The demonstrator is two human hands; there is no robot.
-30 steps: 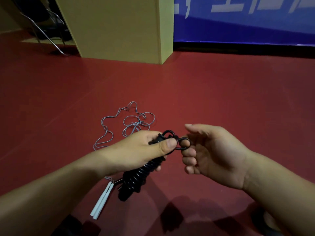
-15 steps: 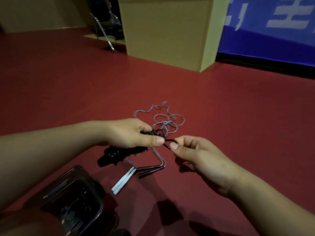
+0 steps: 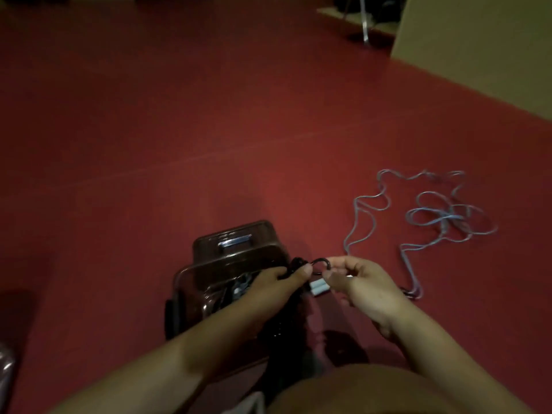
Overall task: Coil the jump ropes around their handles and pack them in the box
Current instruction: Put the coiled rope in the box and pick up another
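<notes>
My left hand [image 3: 277, 286] grips a black jump rope [image 3: 286, 321] coiled around its handles, held just above the floor. My right hand [image 3: 363, 286] pinches the loose black loop [image 3: 322, 262] at the top end of that coil. A dark transparent box [image 3: 236, 252] stands on the red floor right behind and left of my left hand, with dark items inside. A second, light blue rope [image 3: 442, 216] lies loose and tangled on the floor to the right; its white handles [image 3: 319, 287] show between my hands.
A large tan cabinet or box [image 3: 490, 52] stands at the far right, with metal chair legs [image 3: 365, 22] beside it. My knee [image 3: 373, 389] fills the bottom edge. Red floor [image 3: 179, 130] stretches out to the left and ahead.
The view has swung left and down, so the box now sits in the middle and the blue rope to the right. Both hands keep hold of the black rope, now beside the box.
</notes>
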